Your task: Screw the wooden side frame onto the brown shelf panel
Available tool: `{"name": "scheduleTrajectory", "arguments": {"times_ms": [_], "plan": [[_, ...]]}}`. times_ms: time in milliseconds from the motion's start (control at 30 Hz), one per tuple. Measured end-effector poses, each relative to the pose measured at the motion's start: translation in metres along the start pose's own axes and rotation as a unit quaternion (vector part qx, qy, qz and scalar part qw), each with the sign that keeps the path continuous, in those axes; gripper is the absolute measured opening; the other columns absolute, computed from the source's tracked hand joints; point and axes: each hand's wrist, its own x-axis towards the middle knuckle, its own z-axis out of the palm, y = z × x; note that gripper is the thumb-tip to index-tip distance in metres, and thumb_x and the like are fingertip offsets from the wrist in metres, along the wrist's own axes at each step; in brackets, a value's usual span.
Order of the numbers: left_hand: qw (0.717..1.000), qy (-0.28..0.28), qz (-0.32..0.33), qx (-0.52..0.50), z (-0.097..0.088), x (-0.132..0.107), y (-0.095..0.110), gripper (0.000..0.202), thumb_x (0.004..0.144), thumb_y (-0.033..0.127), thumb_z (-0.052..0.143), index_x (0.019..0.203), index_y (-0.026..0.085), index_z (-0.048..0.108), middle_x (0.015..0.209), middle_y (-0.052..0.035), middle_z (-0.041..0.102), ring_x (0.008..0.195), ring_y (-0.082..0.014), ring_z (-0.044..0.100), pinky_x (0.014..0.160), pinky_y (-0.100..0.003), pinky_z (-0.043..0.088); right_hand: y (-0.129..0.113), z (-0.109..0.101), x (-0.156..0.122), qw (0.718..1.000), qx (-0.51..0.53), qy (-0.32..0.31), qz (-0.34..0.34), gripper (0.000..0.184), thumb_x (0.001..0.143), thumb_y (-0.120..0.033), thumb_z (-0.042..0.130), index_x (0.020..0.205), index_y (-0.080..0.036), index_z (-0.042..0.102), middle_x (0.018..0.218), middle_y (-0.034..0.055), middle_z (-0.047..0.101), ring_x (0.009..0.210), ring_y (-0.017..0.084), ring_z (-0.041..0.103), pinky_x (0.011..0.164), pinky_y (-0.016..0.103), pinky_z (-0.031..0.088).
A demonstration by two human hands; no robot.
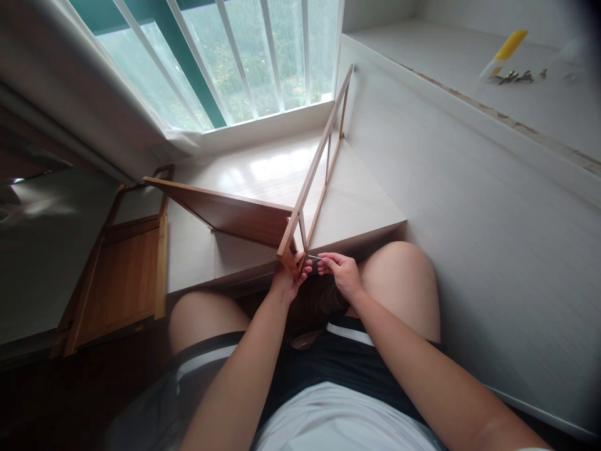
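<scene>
1 slim wooden frame (313, 169) stood on edge across the pale, glossy bench (370, 203), its near end reaching past the front edge. Shape: 2 long straight bars linked by short crosspieces, reddish-brown, smooth finish. Beside its near end, a flat brown wooden panel (244, 216) stood tilted; whether the 2 were joined could not be told. At left, a separate wooden piece (124, 275) showed a honey-coloured board with straight grain.

Left hand (291, 280): fingers curled around the near corner of the frame, gripping from below. Right hand (342, 272): fingertips pinched on a thin metal rod (314, 257), its tip at that same corner; remaining fingers half bent.

Upper right, on a white shelf (422, 50) with a chipped edge: a yellow-and-clear slender object (511, 45), next to small, shiny metal pieces (516, 77), apparently screws. Behind the bench: barred window (263, 56), soft, pale curtain (117, 94).
</scene>
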Motion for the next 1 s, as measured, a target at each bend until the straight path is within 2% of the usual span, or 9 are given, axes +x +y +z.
{"name": "scheduleTrajectory", "arguments": {"times_ms": [100, 200, 267, 333, 467, 633, 833, 1000], "plan": [[1.0, -0.003, -0.003, -0.003, 0.0006, -0.0008, 0.0003, 0.027, 0.08, 0.031, 0.07, 0.1, 0.012, 0.067, 0.078, -0.007, 0.069, 0.052, -0.0074, 0.062, 0.04, -0.013, 0.043, 0.0008, -0.0019, 0.0014, 0.997, -0.072, 0.005, -0.034, 0.032, 0.078, -0.045, 0.068, 0.092, -0.017, 0.075, 0.072, 0.0039, 0.067, 0.062, 0.016, 0.061, 0.06, 0.031, 0.054], [1.0, -0.002, -0.003, -0.006, 0.0022, -0.0031, 0.0009, 0.025, 0.081, 0.03, 0.069, 0.098, 0.012, 0.067, 0.077, -0.007, 0.069, 0.051, -0.007, 0.061, 0.039, -0.012, 0.042, -0.0013, -0.0037, 0.0022, 0.983, -0.155, 0.021, -0.097, 0.027, 0.08, -0.043, 0.067, 0.088, -0.02, 0.076, 0.091, 0.0064, 0.065, 0.074, 0.017, 0.06, 0.063, 0.029, 0.053], [1.0, 0.0, -0.002, -0.007, 0.0033, -0.0044, 0.0014, 0.024, 0.081, 0.029, 0.069, 0.097, 0.012, 0.067, 0.076, -0.007, 0.069, 0.05, -0.007, 0.061, 0.039, -0.012, 0.042, -0.0035, -0.0042, 0.0024, 0.977, -0.173, 0.02, -0.12, 0.025, 0.081, -0.042, 0.066, 0.087, -0.021, 0.077, 0.101, 0.0075, 0.062, 0.084, 0.019, 0.06, 0.064, 0.029, 0.053], [1.0, 0.001, 0.0, -0.007, 0.004, -0.0048, 0.0019, 0.024, 0.081, 0.029, 0.069, 0.097, 0.012, 0.067, 0.075, -0.007, 0.069, 0.05, -0.0072, 0.061, 0.038, -0.012, 0.042, -0.0056, -0.0041, 0.0024, 0.976, -0.175, 0.008, -0.128, 0.024, 0.082, -0.041, 0.064, 0.087, -0.021, 0.076, 0.101, 0.0075, 0.062, 0.086, 0.02, 0.06, 0.064, 0.029, 0.053], [1.0, 0.004, -0.003, -0.005, 0.004, -0.0039, 0.0025, 0.026, 0.081, 0.03, 0.069, 0.099, 0.012, 0.067, 0.074, -0.0067, 0.069, 0.05, -0.0074, 0.061, 0.038, -0.013, 0.042, -0.0069, -0.0031, 0.0019, 0.974, -0.18, 0.005, -0.139, 0.022, 0.084, -0.038, 0.063, 0.086, -0.02, 0.075, 0.088, 0.006, 0.066, 0.076, 0.019, 0.06, 0.063, 0.029, 0.051], [1.0, 0.003, -0.001, -0.013, 0.0026, -0.0024, 0.0011, 0.026, 0.08, 0.03, 0.071, 0.098, 0.011, 0.067, 0.076, -0.0075, 0.07, 0.051, -0.0074, 0.062, 0.039, -0.013, 0.042, -0.0046, -0.0008, -0.0002, 0.987, -0.136, 0.021, -0.086, 0.024, 0.082, -0.04, 0.065, 0.087, -0.019, 0.072, 0.075, 0.004, 0.067, 0.065, 0.016, 0.059, 0.061, 0.029, 0.05], [1.0, 0.002, 0.006, -0.012, 0.0007, -0.0006, -0.0009, 0.022, 0.08, 0.029, 0.07, 0.093, 0.01, 0.067, 0.078, -0.0079, 0.07, 0.052, -0.0076, 0.062, 0.04, -0.014, 0.043, -0.0035, 0.0023, 0.0004, 0.997, -0.073, 0.009, -0.022, 0.031, 0.079, -0.045, 0.068, 0.086, -0.015, 0.068, 0.063, 0.0024, 0.065, 0.048, 0.013, 0.056, 0.047, 0.026, 0.046], [1.0, 0.001, 0.006, -0.006, 0.0009, -0.0009, 0.0, 0.025, 0.08, 0.029, 0.07, 0.096, 0.01, 0.066, 0.079, -0.008, 0.07, 0.052, -0.0077, 0.062, 0.039, -0.013, 0.043, -0.004, 0.0031, 0.0003, 0.998, -0.057, 0.0, -0.008, 0.033, 0.077, -0.047, 0.069, 0.084, -0.015, 0.066, 0.063, 0.003, 0.065, 0.048, 0.014, 0.058, 0.046, 0.025, 0.047]]}}
